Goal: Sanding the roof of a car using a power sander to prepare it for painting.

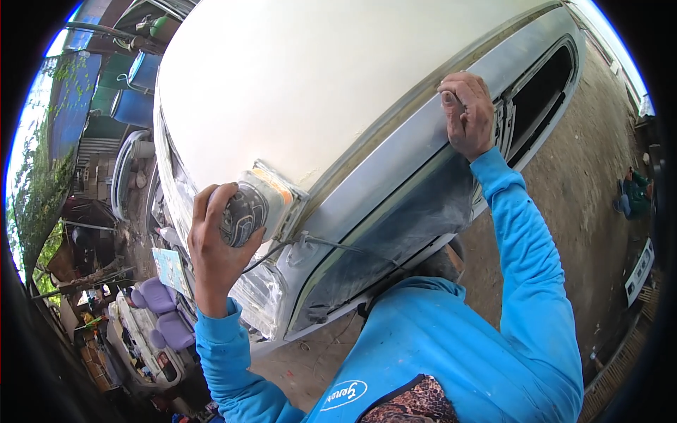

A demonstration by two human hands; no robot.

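Outdoors, daylight. Bare brown dirt ground (564,201) on the right, slatted strip (624,352) at lower right, white panel (639,273) beside it. Left side cluttered: blue barrels (134,108) up top, curved pale part (120,176) below them, purple seats (173,330) lower down. Green foliage (32,187) far left.

White lettering (344,395) inside white oval outline, on blue shirt (430,338).

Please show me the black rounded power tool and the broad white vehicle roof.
Black rounded power tool (244,214): head view, on its top housing.
Broad white vehicle roof (303,88): head view, on bare panel.
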